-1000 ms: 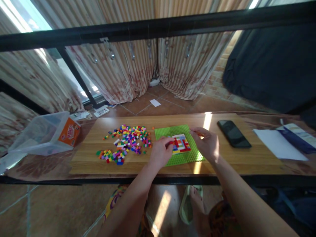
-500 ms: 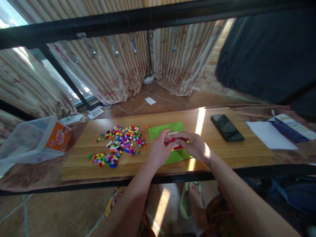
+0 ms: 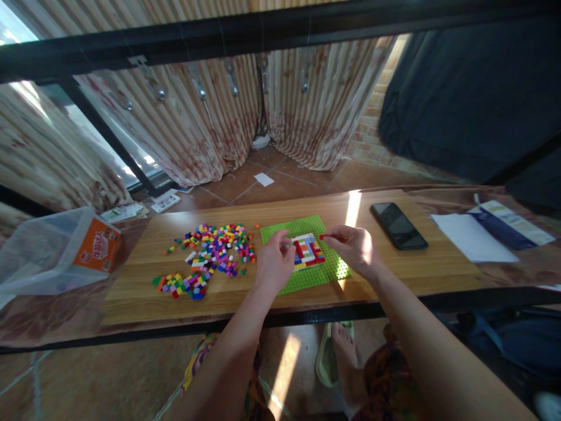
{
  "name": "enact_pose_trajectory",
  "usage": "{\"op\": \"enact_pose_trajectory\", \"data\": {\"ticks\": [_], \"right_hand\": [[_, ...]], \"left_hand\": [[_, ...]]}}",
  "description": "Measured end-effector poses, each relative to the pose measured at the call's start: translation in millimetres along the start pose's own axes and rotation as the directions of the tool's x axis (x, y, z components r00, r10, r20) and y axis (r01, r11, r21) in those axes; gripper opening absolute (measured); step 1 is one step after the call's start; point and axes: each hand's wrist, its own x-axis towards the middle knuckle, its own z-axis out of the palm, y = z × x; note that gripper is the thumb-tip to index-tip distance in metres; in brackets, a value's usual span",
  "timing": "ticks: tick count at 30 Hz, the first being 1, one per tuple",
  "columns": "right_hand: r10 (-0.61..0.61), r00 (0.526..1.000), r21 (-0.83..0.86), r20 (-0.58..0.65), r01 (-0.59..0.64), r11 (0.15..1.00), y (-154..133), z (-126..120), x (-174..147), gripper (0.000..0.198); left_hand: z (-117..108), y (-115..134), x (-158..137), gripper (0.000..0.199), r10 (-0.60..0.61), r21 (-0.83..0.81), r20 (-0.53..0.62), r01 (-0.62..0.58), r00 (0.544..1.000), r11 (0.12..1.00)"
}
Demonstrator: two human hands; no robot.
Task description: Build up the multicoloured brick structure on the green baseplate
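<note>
a: and the right hand [image 3: 354, 248] is over the right side of the green board [image 3: 291, 225], fingertips pressed together, pinching a small red brick [image 3: 322, 237]!

b: lovely tight pinch, that. the brick sits out at the very tips, just beside the upper right of the patchwork of bricks [image 3: 308, 251].

a: and where's that patchwork?

b: on the board, near its middle: red, white, blue, yellow and orange pieces packed close together.

a: over to the left hand [image 3: 275, 260], then. thumb and forefinger spread, a gap between them, right by the patchwork's left edge. touching it?

b: can't tell from here. a light hold on that edge would be sound practice, i'd say, as it should stop the board sliding on the wooden table [image 3: 144, 257].

a: and technique for the right?

b: grip a piece that small by its sides, keep the fingertips off its underside, square it with its neighbours, and press straight down. tilt it and it could jam or nudge the next one.

a: loose bricks [image 3: 223, 248] lie scattered left of the board, the phone [image 3: 398, 225] well to the right, both out of the elbows' way!
</note>
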Motion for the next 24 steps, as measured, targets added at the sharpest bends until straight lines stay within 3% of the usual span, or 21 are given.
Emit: {"op": "enact_pose_trajectory", "data": {"ticks": [3,7,12,24], "right_hand": [[0.011,0.999,-0.105,0.033,-0.007,0.994,-3,4,-5,0.017],[0.022,1.000,-0.231,-0.012,-0.024,0.973,-8,11,-11,0.015],[0.029,0.997,-0.220,-0.072,-0.044,0.975,-3,14,-13,0.015],[0.065,0.998,-0.211,0.002,-0.063,0.975,15,12,-10,0.024]], "left_hand": [[-1,2,-1,0.037,-0.040,0.060,0.020,0.039,0.999,0.997],[-3,7,-2,0.037,-0.059,0.097,0.052,0.054,0.997,0.994],[-3,7,-3,0.035,-0.052,0.116,0.058,0.045,0.997,0.992],[-2,6,-5,0.035,-0.043,0.147,0.071,0.032,0.997,0.989]]}}
